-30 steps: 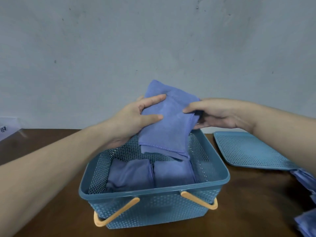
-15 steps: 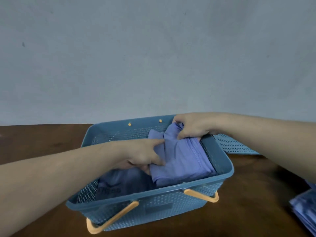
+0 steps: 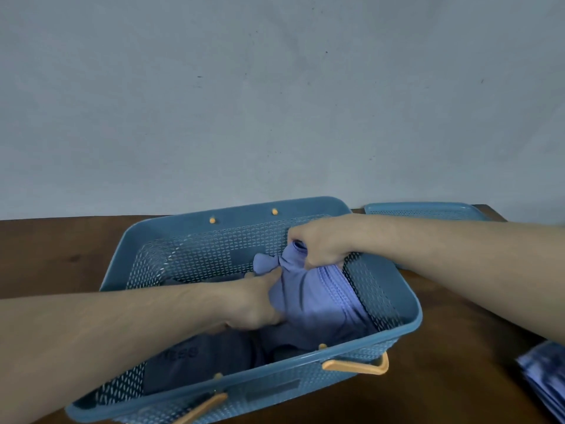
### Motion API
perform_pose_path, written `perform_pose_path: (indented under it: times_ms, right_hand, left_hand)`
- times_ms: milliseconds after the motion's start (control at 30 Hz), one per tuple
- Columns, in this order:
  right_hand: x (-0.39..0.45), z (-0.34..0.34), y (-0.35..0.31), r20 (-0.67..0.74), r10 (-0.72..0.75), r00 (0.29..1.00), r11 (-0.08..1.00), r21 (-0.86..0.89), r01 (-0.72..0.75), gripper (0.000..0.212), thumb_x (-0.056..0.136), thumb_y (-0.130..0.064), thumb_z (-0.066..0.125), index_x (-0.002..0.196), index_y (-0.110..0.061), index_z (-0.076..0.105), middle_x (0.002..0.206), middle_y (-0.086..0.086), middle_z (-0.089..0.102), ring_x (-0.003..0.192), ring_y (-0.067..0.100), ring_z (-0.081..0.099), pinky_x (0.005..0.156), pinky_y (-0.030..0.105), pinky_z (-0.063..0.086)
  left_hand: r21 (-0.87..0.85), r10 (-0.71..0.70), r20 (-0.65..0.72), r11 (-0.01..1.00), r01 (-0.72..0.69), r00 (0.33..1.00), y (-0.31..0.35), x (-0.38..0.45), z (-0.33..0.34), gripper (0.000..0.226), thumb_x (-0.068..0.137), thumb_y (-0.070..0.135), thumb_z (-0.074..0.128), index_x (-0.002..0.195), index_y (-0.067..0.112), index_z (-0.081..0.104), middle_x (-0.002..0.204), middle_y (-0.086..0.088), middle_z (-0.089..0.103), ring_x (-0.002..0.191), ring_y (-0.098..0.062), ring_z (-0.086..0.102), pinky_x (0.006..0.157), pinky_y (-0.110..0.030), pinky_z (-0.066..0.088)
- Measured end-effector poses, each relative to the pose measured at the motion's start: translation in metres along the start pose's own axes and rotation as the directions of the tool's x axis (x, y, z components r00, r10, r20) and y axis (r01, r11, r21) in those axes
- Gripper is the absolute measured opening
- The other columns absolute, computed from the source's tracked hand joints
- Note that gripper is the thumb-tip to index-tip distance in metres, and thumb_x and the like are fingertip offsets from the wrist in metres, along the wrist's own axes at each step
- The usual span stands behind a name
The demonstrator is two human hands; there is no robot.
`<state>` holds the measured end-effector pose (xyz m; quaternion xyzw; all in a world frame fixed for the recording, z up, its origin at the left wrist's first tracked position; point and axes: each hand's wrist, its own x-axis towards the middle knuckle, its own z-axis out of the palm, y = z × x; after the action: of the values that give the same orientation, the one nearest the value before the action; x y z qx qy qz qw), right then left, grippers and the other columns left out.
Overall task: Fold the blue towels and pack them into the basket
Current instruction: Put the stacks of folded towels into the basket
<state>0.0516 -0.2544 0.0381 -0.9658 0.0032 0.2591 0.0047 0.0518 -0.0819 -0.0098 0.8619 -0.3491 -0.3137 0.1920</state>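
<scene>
A blue perforated basket point(image 3: 406, 319) with orange handles stands on the brown table. Inside, on its right side, lies a folded blue towel point(image 3: 318, 298), bunched at its far end. My right hand point(image 3: 318, 243) grips that far end near the basket's back wall. My left hand point(image 3: 256, 301) holds the towel's left edge, thumb on top and fingers tucked beneath. Darker folded towels point(image 3: 195, 359) lie in the basket's bottom on the left, partly hidden by my left forearm.
The basket's blue perforated lid point(image 3: 425, 211) lies flat on the table behind my right arm. A stack of blue towels point(image 3: 544, 381) sits at the table's right edge. A grey wall rises just behind the table.
The folded towel has gone from above the basket down into its right side with both hands. Both hands have sunk deeper, and the towel's far end is now bunched.
</scene>
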Motion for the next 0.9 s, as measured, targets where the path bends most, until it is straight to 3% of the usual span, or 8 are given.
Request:
perform_pose_path:
  times_ms: [133,233,367,433,533,667,767,900]
  right_hand:
    - [0.002,0.004,0.004,0.082,-0.069,0.994,0.995,-0.066,0.074,0.032,0.097,-0.010,0.050,0.126,-0.022,0.044,0.097,0.005,0.050,0.074,0.029,0.070,0.071,0.039,0.060]
    - [0.003,0.008,0.004,0.126,-0.082,0.989,0.993,-0.079,0.092,0.022,0.100,-0.006,0.045,0.110,-0.024,0.039,0.095,0.003,0.046,0.061,0.024,0.068,0.069,0.040,0.058]
    - [0.010,0.014,0.001,0.124,-0.067,0.990,0.980,-0.181,0.089,0.033,0.094,-0.001,0.049,0.118,-0.024,0.044,0.091,-0.003,0.046,0.061,0.020,0.064,0.077,0.046,0.060]
    - [0.010,0.017,0.000,0.108,-0.071,0.992,0.973,-0.211,0.093,0.033,0.093,-0.001,0.048,0.112,-0.028,0.043,0.088,-0.005,0.047,0.056,0.019,0.063,0.075,0.044,0.060]
    - [0.010,0.020,-0.001,0.073,-0.076,0.994,0.958,-0.271,0.093,0.033,0.091,-0.003,0.051,0.105,-0.031,0.041,0.086,-0.003,0.049,0.071,0.023,0.065,0.074,0.042,0.059]
    - [0.004,0.020,-0.004,0.050,-0.059,0.997,0.904,-0.422,0.074,0.036,0.094,-0.010,0.055,0.123,-0.025,0.041,0.082,-0.002,0.042,0.086,0.027,0.051,0.063,0.035,0.042]
    - [-0.006,0.015,-0.008,-0.036,-0.167,0.985,0.789,-0.604,0.112,0.036,0.096,-0.015,0.053,0.128,-0.020,0.040,0.098,0.003,0.056,0.099,0.030,0.058,0.078,0.041,0.050]
    - [-0.024,0.011,-0.015,-0.034,-0.345,0.938,0.797,-0.539,0.274,0.022,0.097,-0.035,0.053,0.116,-0.025,0.052,0.109,0.003,0.059,0.108,0.031,0.059,0.085,0.044,0.053]
  left_hand:
    - [0.039,-0.076,0.151,0.997,0.071,0.986,-0.007,0.006,0.002,0.046,0.091,0.021,0.054,0.134,0.007,0.050,0.126,-0.023,0.060,0.111,-0.021,0.056,0.101,-0.040,0.047]
    - [0.164,-0.111,0.161,0.983,0.084,0.981,-0.011,0.010,0.005,0.078,0.086,0.034,0.052,0.154,0.017,0.020,0.139,-0.015,0.042,0.125,-0.031,0.045,0.105,-0.034,0.041]
    - [0.193,-0.123,0.212,0.978,0.082,0.969,-0.009,0.014,0.009,0.043,0.099,0.017,0.055,0.137,-0.003,0.049,0.130,-0.021,0.057,0.122,-0.032,0.054,0.096,-0.025,0.038]
    - [0.256,-0.098,0.148,0.965,0.058,0.984,-0.008,0.010,0.008,0.061,0.098,0.021,0.062,0.150,0.007,0.036,0.141,-0.020,0.051,0.122,-0.026,0.053,0.088,-0.025,0.037]
    - [0.436,-0.084,0.066,0.899,0.048,0.994,-0.014,0.006,0.007,0.085,0.093,0.041,0.066,0.159,0.024,0.014,0.156,-0.016,0.027,0.131,-0.031,0.048,0.100,-0.038,0.045]
    - [0.643,-0.046,0.053,0.765,0.001,0.998,-0.012,0.002,0.003,0.079,0.090,0.064,0.055,0.152,0.024,0.025,0.147,-0.008,0.027,0.127,-0.031,0.044,0.103,-0.044,0.043]
    - [0.775,0.091,0.003,0.629,-0.060,0.996,-0.010,-0.002,-0.009,0.079,0.092,0.068,0.045,0.155,0.026,0.024,0.159,-0.005,0.015,0.143,-0.028,0.023,0.113,-0.044,0.030]
    - [0.721,0.175,0.220,0.634,-0.281,0.960,-0.010,-0.002,-0.026,0.061,0.097,0.057,0.046,0.151,0.032,0.033,0.162,0.000,0.019,0.146,-0.024,0.024,0.118,-0.042,0.027]
